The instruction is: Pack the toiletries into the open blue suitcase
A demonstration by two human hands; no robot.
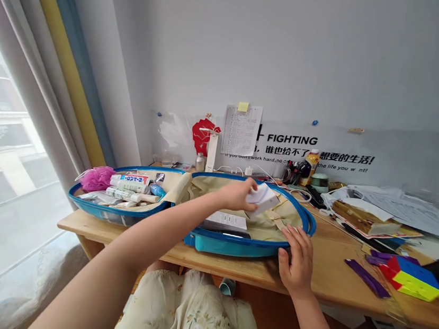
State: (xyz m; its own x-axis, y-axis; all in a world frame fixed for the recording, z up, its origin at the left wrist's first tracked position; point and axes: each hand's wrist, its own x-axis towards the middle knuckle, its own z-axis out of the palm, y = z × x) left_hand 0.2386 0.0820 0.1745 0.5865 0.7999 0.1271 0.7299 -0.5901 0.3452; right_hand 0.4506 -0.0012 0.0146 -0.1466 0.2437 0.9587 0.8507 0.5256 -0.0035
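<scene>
Floral-printed cream clothing (pixel 193 316) covers the seated person's lap, just in front of the wooden table (pixel 333 277). At the table's near side, the right hand (pixel 298 257) is open, fingers slightly spread against the blue rim of an opened turquoise suitcase (pixel 245 249). To its right lie a purple strap (pixel 367 279) and a puzzle cube (pixel 414 276) with red, yellow and blue faces. Reaching across the suitcase, the left hand (pixel 251 195) grips a small white box (pixel 264 199) above the beige-lined right half, where a white printed item (pixel 226 220) lies. In the left half sit a pink bath puff (pixel 97 179) and several tubes. Farther back stands a yellow-capped bottle (pixel 309 167), and on the wall hangs a printed sheet (pixel 241 135) topped by a yellow sticky note (pixel 243 106).
</scene>
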